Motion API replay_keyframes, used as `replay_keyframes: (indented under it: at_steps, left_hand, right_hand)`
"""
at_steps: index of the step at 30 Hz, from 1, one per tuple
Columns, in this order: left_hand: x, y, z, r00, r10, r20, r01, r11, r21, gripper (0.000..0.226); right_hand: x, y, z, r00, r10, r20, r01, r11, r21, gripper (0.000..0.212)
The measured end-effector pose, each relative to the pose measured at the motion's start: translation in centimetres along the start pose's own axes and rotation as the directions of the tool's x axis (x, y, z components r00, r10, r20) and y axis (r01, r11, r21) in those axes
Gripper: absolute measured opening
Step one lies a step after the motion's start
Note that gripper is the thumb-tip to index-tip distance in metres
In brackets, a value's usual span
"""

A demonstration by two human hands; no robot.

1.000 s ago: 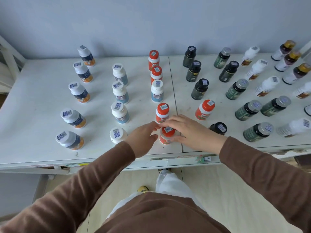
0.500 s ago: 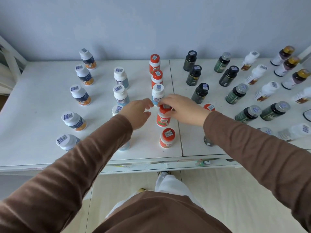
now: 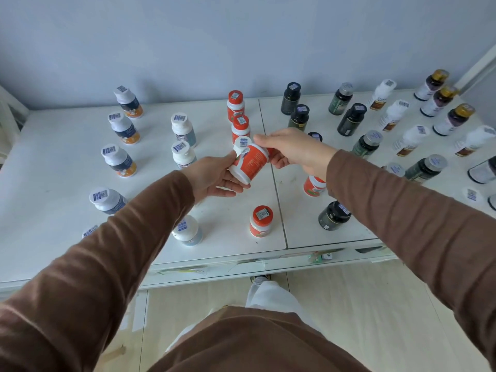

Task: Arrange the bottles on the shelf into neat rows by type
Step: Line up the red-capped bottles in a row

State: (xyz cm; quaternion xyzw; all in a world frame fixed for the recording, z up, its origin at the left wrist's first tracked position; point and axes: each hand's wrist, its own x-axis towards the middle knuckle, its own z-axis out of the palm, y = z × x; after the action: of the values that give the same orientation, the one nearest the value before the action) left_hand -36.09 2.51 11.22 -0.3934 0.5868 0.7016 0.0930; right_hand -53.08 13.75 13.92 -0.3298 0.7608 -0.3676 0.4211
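Both my hands hold one red-capped orange bottle [image 3: 251,163] tilted above the white shelf top [image 3: 53,170]. My left hand [image 3: 214,178] grips its white base end and my right hand [image 3: 295,151] grips its cap end. Just behind it stands a white-capped bottle [image 3: 243,143] in the orange row, with two orange bottles [image 3: 240,127] [image 3: 235,104] further back. Another orange bottle [image 3: 261,221] stands near the front edge, and one [image 3: 314,185] shows under my right forearm.
Left of the hands stand a column of white blue-labelled bottles [image 3: 183,154] and a column of navy-and-orange bottles [image 3: 118,161]. Right of them are black-capped dark bottles [image 3: 334,214], green silver-capped ones [image 3: 366,145], white ones [image 3: 410,139] and gold-capped ones [image 3: 453,119]. A wall [image 3: 241,49] closes the back.
My hands left the front orange bottle, went back to the one behind it and lifted it off the shelf, tilting it between them.
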Motion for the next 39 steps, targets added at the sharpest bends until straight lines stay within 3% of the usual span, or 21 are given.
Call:
replay_keyframes:
  at_steps: [3, 7, 12, 15, 18, 23, 27, 31, 34, 36, 39]
  left_hand:
    - [0.1, -0.2, 0.3, 0.997, 0.081, -0.018, -0.079, 0.993, 0.092, 0.044]
    - [0.5, -0.6, 0.7, 0.980, 0.200, -0.003, -0.187, 0.920, 0.346, 0.039]
    - [0.8, -1.8, 0.6, 0.896, 0.439, -0.064, -0.223, 0.569, 0.792, 0.034]
    - [0.6, -1.9, 0.4, 0.873, 0.483, -0.063, -0.182, 0.443, 0.878, 0.034]
    - [0.7, -2.0, 0.4, 0.859, 0.507, -0.069, -0.149, 0.378, 0.914, 0.033]
    - [0.8, -1.5, -0.3, 0.830, 0.549, -0.095, -0.124, 0.349, 0.929, 0.032]
    - [1.3, -0.1, -1.4, 0.780, 0.608, -0.149, -0.107, 0.364, 0.925, 0.029]
    - [2.2, 1.0, -2.0, 0.792, 0.579, -0.193, -0.061, 0.390, 0.919, 0.032]
    - [2.9, 1.5, -2.2, 0.820, 0.530, -0.218, -0.028, 0.418, 0.908, 0.034]
    - [3.2, 1.7, -2.5, 0.829, 0.510, -0.227, -0.034, 0.452, 0.891, 0.033]
    - [3.6, 2.6, -3.0, 0.846, 0.467, -0.258, -0.097, 0.611, 0.786, 0.029]
  right_hand:
    - [-0.2, 0.4, 0.1, 0.996, -0.093, 0.005, 0.093, 0.992, -0.086, 0.036]
    - [-0.7, 1.0, 0.1, 0.939, -0.343, 0.014, 0.331, 0.896, -0.295, 0.036]
    - [-1.2, 2.3, 1.3, 0.897, -0.421, 0.136, 0.405, 0.657, -0.636, 0.041]
    - [-0.9, 3.2, 2.2, 0.905, -0.386, 0.177, 0.391, 0.596, -0.701, 0.045]
    - [-0.6, 3.8, 2.8, 0.921, -0.332, 0.203, 0.368, 0.576, -0.729, 0.046]
    - [-0.2, 3.3, 2.1, 0.917, -0.310, 0.252, 0.391, 0.567, -0.725, 0.043]
    - [1.8, 1.0, 0.8, 0.880, -0.456, 0.130, 0.407, 0.588, -0.699, 0.032]
    - [5.5, 0.3, 1.7, 0.875, -0.436, 0.209, 0.418, 0.465, -0.780, 0.046]
    - [7.3, 0.7, 2.4, 0.883, -0.380, 0.277, 0.429, 0.411, -0.804, 0.042]
    - [7.6, 0.4, 1.8, 0.896, -0.371, 0.244, 0.412, 0.486, -0.771, 0.037]
    - [7.4, -1.3, -0.8, 0.931, -0.331, 0.155, 0.361, 0.767, -0.531, 0.036]
